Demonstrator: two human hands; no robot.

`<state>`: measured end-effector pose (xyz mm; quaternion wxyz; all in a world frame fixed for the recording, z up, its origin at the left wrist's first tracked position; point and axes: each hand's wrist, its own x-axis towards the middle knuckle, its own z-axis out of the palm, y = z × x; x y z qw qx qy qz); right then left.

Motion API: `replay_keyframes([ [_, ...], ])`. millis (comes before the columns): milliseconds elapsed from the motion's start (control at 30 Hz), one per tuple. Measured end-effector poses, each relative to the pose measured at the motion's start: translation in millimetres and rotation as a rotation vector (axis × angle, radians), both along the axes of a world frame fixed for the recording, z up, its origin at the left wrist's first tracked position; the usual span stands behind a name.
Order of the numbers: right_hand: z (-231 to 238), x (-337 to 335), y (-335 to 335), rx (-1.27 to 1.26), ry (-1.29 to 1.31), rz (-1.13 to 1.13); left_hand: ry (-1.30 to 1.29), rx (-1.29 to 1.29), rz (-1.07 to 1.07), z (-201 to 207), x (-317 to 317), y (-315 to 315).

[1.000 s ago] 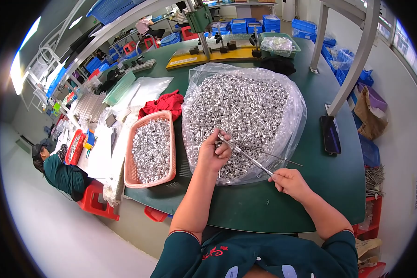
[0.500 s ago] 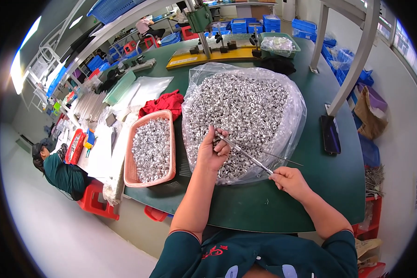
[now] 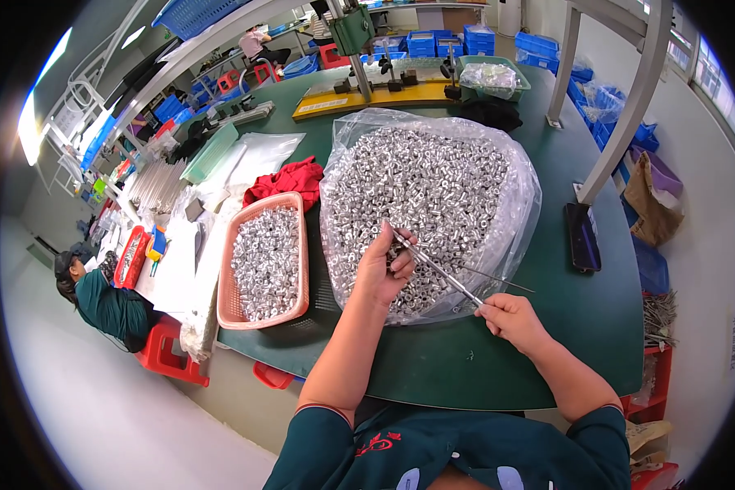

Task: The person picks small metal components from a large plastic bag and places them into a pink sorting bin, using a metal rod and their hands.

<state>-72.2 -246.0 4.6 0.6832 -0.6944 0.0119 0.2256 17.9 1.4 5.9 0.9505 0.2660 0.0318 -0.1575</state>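
Observation:
A slim, shiny metal rod (image 3: 445, 276) slants across in front of me, its near end pinched between thumb and fingers of my right hand (image 3: 510, 322). My left hand (image 3: 384, 268) is curled at the rod's far end, thumb raised; whether a small part is also between those fingers is too small to tell. A thin dark wire (image 3: 502, 281) sticks out beside the rod toward the right. Beneath both lies a big heap of small silvery metal sleeves (image 3: 433, 175) in an opened clear plastic bag (image 3: 524, 204).
Left of the bag stands a pink plastic basket (image 3: 223, 286) of similar sleeves, with a red cloth (image 3: 286, 184) behind. A yellow-based fixture (image 3: 327, 107) and a green tray (image 3: 518, 80) stand at the back. A metal post (image 3: 629, 106) rises at right. A co-worker (image 3: 110, 306) sits far left.
My left hand has shifted slightly right and down along the rod, toward my right hand. The right hand and rod have hardly moved.

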Motion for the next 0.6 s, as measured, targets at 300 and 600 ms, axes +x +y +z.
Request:
replay_keyframes([
  [300, 1, 1, 0, -0.051, -0.076, -0.018, 0.091, -0.099, -0.004, -3, 3, 5],
  [600, 3, 0, 2, -0.148, -0.096, 0.015, 0.007, -0.002, -0.001, 2, 1, 5],
])
